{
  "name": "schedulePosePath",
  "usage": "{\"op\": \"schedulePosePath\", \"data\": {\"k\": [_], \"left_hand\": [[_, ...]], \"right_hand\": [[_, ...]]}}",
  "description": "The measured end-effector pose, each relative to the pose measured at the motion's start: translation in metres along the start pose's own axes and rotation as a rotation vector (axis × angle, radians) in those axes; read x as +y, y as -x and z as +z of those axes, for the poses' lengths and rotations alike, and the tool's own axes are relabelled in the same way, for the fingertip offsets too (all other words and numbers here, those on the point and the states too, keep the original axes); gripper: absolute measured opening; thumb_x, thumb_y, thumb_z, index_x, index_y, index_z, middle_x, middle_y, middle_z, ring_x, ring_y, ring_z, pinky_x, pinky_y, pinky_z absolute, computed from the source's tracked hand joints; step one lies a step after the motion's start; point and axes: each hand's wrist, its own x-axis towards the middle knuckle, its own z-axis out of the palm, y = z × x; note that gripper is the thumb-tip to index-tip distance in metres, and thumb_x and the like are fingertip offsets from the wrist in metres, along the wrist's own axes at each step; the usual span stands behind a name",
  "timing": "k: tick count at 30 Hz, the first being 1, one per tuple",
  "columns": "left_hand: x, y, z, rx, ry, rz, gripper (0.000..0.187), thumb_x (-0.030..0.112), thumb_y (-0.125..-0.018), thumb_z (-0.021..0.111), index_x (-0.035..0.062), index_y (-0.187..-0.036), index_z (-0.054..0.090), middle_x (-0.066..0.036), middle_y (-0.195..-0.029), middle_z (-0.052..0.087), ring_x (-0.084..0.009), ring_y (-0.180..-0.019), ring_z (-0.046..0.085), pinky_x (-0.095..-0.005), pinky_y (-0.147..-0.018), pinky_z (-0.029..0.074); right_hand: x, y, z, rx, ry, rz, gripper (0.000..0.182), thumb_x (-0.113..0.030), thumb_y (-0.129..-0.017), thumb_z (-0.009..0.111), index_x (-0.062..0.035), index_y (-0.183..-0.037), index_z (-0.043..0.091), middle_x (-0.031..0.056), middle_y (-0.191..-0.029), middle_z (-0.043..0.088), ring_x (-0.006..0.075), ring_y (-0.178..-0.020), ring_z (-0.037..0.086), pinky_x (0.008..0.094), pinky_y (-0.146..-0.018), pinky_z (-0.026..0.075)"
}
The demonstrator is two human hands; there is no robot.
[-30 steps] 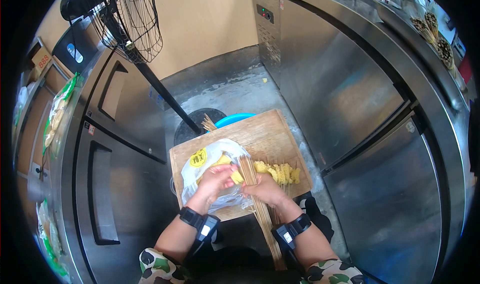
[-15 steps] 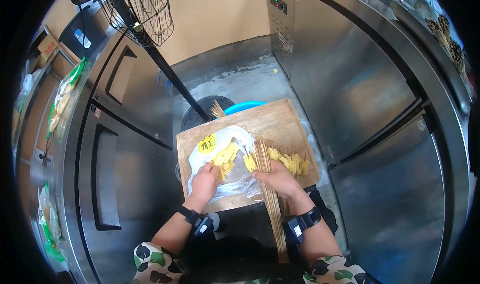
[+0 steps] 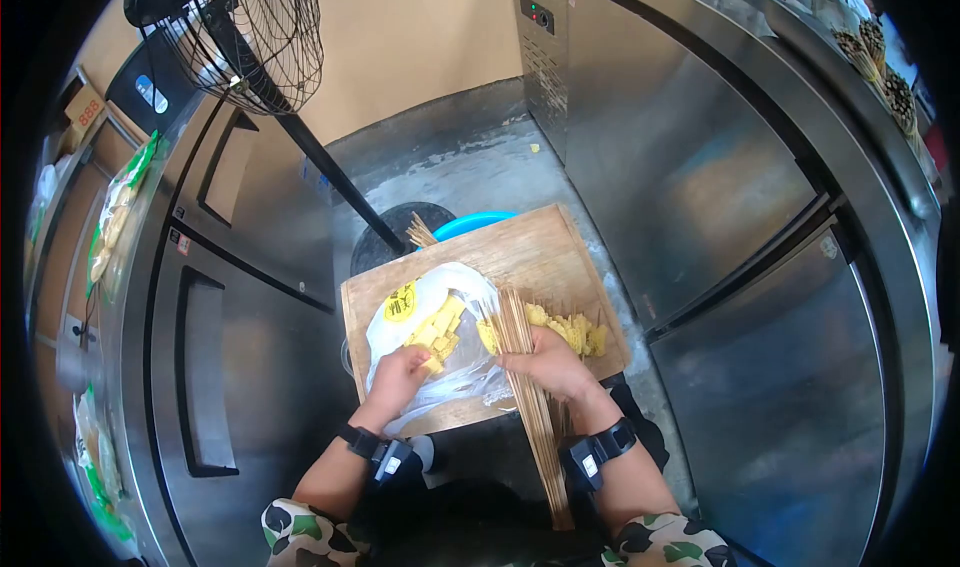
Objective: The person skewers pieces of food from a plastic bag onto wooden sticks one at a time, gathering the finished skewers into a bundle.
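My right hand (image 3: 552, 363) is wrapped round a thick bundle of bamboo skewers (image 3: 532, 407), which slants down toward my lap. Just left of the bundle's top shows a yellow food piece (image 3: 487, 336), seemingly on a skewer. My left hand (image 3: 398, 377) has its thumb and fingers pinched at the near edge of a pile of yellow food pieces (image 3: 440, 327), apparently on one piece. The pile lies on a white plastic bag (image 3: 468, 372) with a yellow printed mark. Skewered yellow pieces (image 3: 575, 329) lie right of the bundle. A wooden board (image 3: 520, 247) carries all of these.
A black fan stand (image 3: 330, 167) rises behind the board at left. Blue basin (image 3: 475, 223) and several loose skewers (image 3: 420, 231) show behind the board. Steel cabinets (image 3: 260, 367) flank me at left, and a steel refrigerator (image 3: 680, 147) stands at right.
The view has shifted slightly, moving the scene left and down. My left hand has drawn back a little toward me from the pile. My right hand keeps its hold on the skewers.
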Motion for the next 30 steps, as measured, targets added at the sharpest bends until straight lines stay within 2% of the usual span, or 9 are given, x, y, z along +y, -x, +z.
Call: {"op": "schedulePosePath", "data": {"k": [2,5,8,11,12,18,24,27,30], "left_hand": [[0.008,-0.004,-0.003,-0.032,0.564,-0.114,0.014,0.010,-0.090,0.048,0.0028,-0.100,0.056,-0.007,-0.086,0.060,-0.0151,-0.079,0.059,-0.0274,-0.072,0.049],[0.048,-0.008,-0.017,-0.082,1.183,-0.362,0.018,0.015,-0.092,0.047,0.0025,-0.104,0.053,-0.006,-0.086,0.060,-0.0167,-0.080,0.059,-0.0280,-0.074,0.049],[0.075,-0.020,-0.018,-0.173,1.533,-0.481,0.022,0.024,-0.095,0.045,0.0039,-0.102,0.050,-0.004,-0.077,0.055,-0.0136,-0.071,0.055,-0.0261,-0.065,0.047],[0.061,-0.032,-0.001,-0.168,1.510,-0.364,0.025,0.032,-0.095,0.043,0.0075,-0.092,0.049,0.000,-0.068,0.047,-0.0095,-0.059,0.046,-0.0231,-0.053,0.041],[0.059,-0.037,0.008,-0.010,1.436,-0.454,0.027,0.035,-0.095,0.043,0.0110,-0.083,0.045,0.002,-0.060,0.039,-0.0075,-0.048,0.035,-0.0224,-0.042,0.030],[0.066,-0.043,0.012,0.130,1.182,-0.380,0.028,0.035,-0.096,0.042,0.0131,-0.079,0.040,0.003,-0.055,0.035,-0.0076,-0.039,0.028,-0.0234,-0.034,0.022],[0.066,-0.049,0.008,0.085,1.233,-0.311,0.017,0.027,-0.093,0.049,0.0106,-0.089,0.049,-0.003,-0.076,0.055,-0.0092,-0.059,0.047,-0.0223,-0.054,0.041],[0.071,-0.046,0.003,-0.016,1.319,-0.305,0.016,0.019,-0.091,0.053,0.0074,-0.102,0.056,-0.004,-0.091,0.059,-0.0107,-0.079,0.053,-0.0236,-0.074,0.044],[0.065,-0.043,0.002,0.006,1.338,-0.278,0.022,0.017,-0.091,0.053,0.0059,-0.109,0.059,-0.003,-0.096,0.060,-0.0124,-0.087,0.055,-0.0250,-0.081,0.044]], "right_hand": [[-0.002,0.001,-0.003,-0.052,-0.119,0.082,0.018,-0.010,-0.079,0.066,0.0007,-0.093,0.061,0.0027,-0.077,0.062,0.0085,-0.064,0.056,0.0226,-0.058,0.047],[-0.009,0.003,0.001,-0.081,-0.235,0.154,0.017,-0.010,-0.078,0.068,-0.0006,-0.091,0.061,0.0029,-0.076,0.062,0.0092,-0.063,0.057,0.0220,-0.057,0.047],[-0.007,0.001,0.002,-0.070,-0.238,0.176,0.016,-0.010,-0.078,0.068,-0.0019,-0.089,0.061,0.0031,-0.074,0.061,0.0093,-0.062,0.057,0.0216,-0.057,0.047],[0.000,-0.003,0.001,-0.089,-0.216,0.185,0.016,-0.011,-0.078,0.068,-0.0027,-0.089,0.060,0.0033,-0.073,0.062,0.0093,-0.063,0.058,0.0214,-0.056,0.047],[0.001,-0.004,0.002,-0.095,-0.206,0.191,0.016,-0.011,-0.078,0.068,-0.0027,-0.090,0.060,0.0034,-0.073,0.062,0.0093,-0.063,0.058,0.0214,-0.057,0.047],[0.002,-0.005,0.001,-0.153,-0.144,0.172,0.015,-0.011,-0.080,0.066,-0.0020,-0.090,0.060,0.0033,-0.074,0.063,0.0088,-0.066,0.058,0.0214,-0.060,0.047],[0.007,-0.006,0.002,-0.143,-0.119,0.121,0.012,-0.009,-0.080,0.065,-0.0022,-0.087,0.059,0.0028,-0.073,0.062,0.0088,-0.065,0.058,0.0215,-0.059,0.046],[0.008,-0.007,0.005,-0.124,-0.155,0.129,0.011,-0.007,-0.079,0.065,-0.0025,-0.086,0.058,0.0033,-0.072,0.061,0.0093,-0.064,0.058,0.0218,-0.059,0.046],[0.010,-0.008,0.006,-0.106,-0.159,0.151,0.011,-0.005,-0.078,0.066,-0.0028,-0.084,0.058,0.0040,-0.071,0.061,0.0096,-0.062,0.058,0.0219,-0.057,0.046]]}}
